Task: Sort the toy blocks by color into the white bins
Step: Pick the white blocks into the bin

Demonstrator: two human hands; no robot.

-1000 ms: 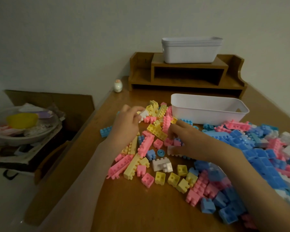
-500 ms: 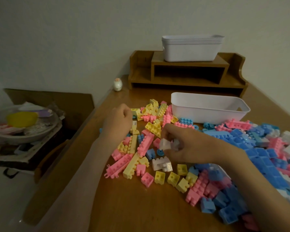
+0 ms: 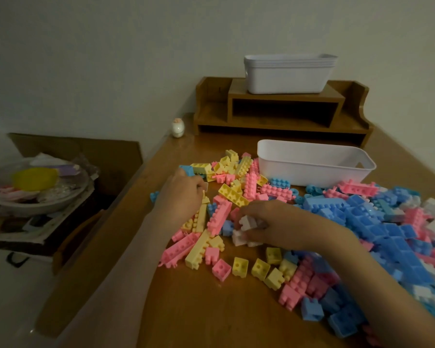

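Loose yellow cubes (image 3: 240, 266) lie toward the desk's (image 3: 211, 310) near edge. Just beyond them the right hand (image 3: 274, 223) grips a white block (image 3: 246, 222) in curled fingers, directly above a second white block (image 3: 237, 238) on the wood, probably gathering whites for one trip. The left hand (image 3: 182, 194), nearer the left edge, curls round a small white piece (image 3: 205, 186), of which only an edge shows. Blue blocks (image 3: 377, 227) heap along the right edge. Farther back an open white bin (image 3: 312, 169) stands within reach. Stacked spare bins (image 3: 286, 76) sit on the wooden shelf (image 3: 281, 114) at the far edge.
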